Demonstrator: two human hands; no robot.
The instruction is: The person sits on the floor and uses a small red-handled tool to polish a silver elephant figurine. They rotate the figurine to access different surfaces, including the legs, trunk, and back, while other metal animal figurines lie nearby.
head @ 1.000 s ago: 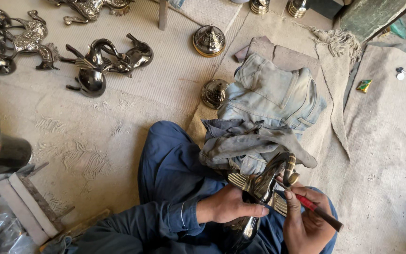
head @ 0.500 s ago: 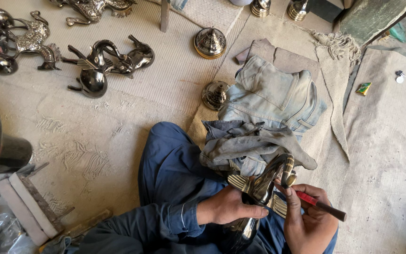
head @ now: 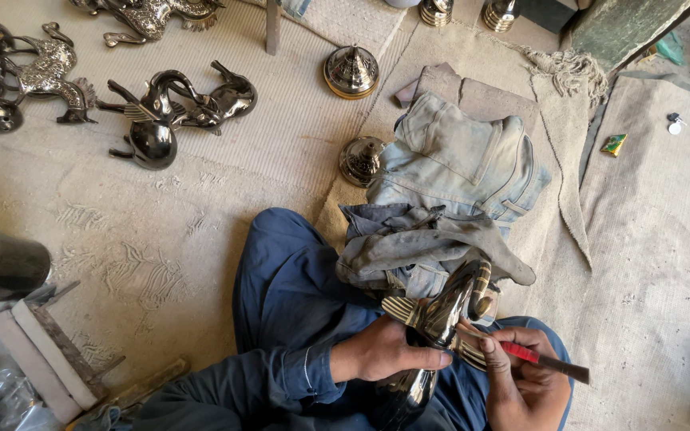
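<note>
Two hands at work: both are on one dark metal bird figure [head: 433, 335] that rests on the lap, over the blue trousers [head: 289, 295].
Left hand [head: 385, 359]: it is wrapped around the body of the figure from the side; the fingers are pressed together and curled on the metal.
Right hand [head: 521, 383]: the fingers pinch a thin tool with a red grip [head: 545, 361] like a pen; its working end lies against the striped wing, though the tip itself is too small to see clearly.
Position of the figure: the neck curves up toward the folded jeans and grey cloth [head: 441, 207]; the rounded body points down between the knees.
Weight, my judgement: it looks like solid or thick cast metal, so probably heavy for its size and fully stiff.
Surface, my judgement: polished and shiny, so likely slippery in a bare hand.
Weak parts, my judgement: the thin neck and the wing edges may bend or scratch.
Where to hold, my judgement: around the round body, as the left hand does, not by the neck.
Nearby: similar bird figures [head: 177, 104] and two domed metal lids [head: 351, 70] lie well apart on the mat [head: 121, 239].
</note>
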